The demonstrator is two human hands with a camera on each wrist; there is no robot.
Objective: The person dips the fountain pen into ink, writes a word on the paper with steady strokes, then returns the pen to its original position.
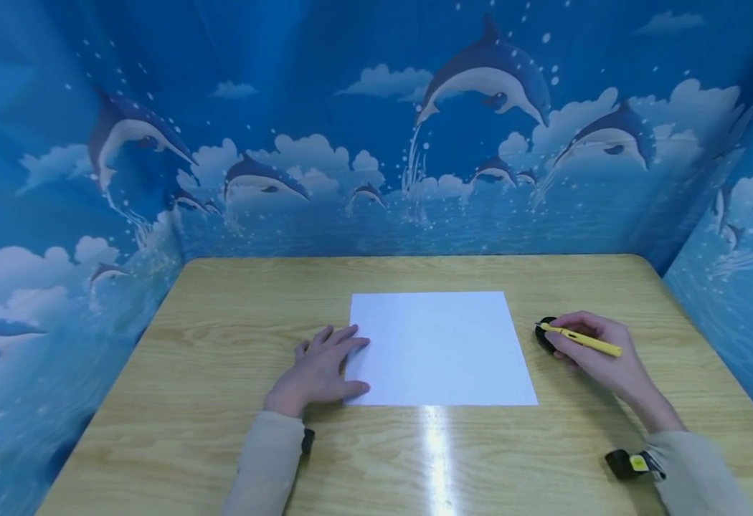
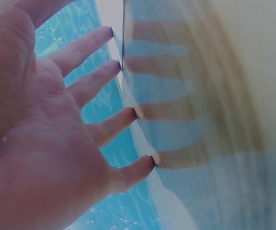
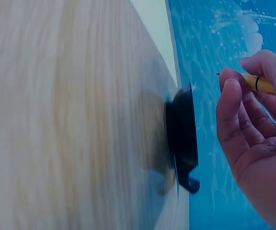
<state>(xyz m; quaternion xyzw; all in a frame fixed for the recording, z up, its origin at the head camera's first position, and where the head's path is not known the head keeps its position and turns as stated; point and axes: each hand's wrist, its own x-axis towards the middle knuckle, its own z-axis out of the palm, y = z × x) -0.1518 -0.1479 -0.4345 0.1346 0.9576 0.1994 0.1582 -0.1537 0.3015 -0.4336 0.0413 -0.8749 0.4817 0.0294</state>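
A blank white sheet of paper [image 1: 441, 350] lies flat on the wooden table. My left hand [image 1: 320, 367] rests at its left edge, fingers spread and nearly straight, with the thumb and a fingertip over the margin. In the left wrist view, the fingertips [image 2: 128, 113] of that hand meet the tabletop. To the right of the sheet, my right hand [image 1: 599, 351] pinches a yellow pen [image 1: 584, 339] whose thin dark tip points left. Below the pen tip sits a small black object [image 1: 546, 337], partly hidden by the fingers; from the side it looks low, with a small hooked end [image 3: 191, 185].
The light wooden table [image 1: 254, 308] has rounded far corners. Blue curtains [image 1: 325, 86] printed with dolphins and clouds stand along its back and sides. A black wrist device [image 1: 626, 464] is worn at the right cuff. A bright light reflection lies on the table in front of the sheet.
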